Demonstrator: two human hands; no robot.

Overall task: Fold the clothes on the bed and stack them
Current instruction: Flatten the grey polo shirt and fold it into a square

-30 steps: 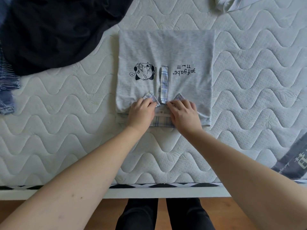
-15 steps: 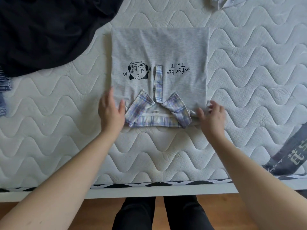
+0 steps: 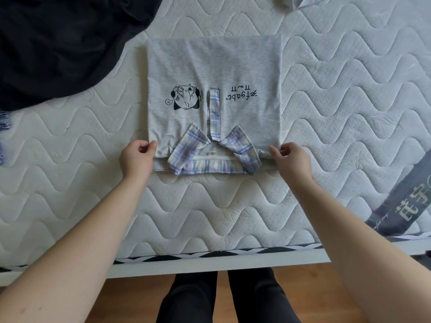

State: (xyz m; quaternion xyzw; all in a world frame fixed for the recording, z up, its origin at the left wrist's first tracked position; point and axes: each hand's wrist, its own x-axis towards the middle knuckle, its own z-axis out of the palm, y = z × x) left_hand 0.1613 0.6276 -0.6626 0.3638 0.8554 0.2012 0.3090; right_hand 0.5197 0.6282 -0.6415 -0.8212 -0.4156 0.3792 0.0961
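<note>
Folded grey shirt [image 3: 214, 73] flat mid-mattress [image 3: 349, 101], roughly square, plaid collar [image 3: 211, 157] pointing at the wearer, left hand [image 3: 137, 157] and right hand [image 3: 292, 157] pinching its near corners, fingers curled on fabric.

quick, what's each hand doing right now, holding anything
Left hand: pinches the near left corner of the folded grey shirt.
Right hand: pinches the shirt's near right corner.
</note>
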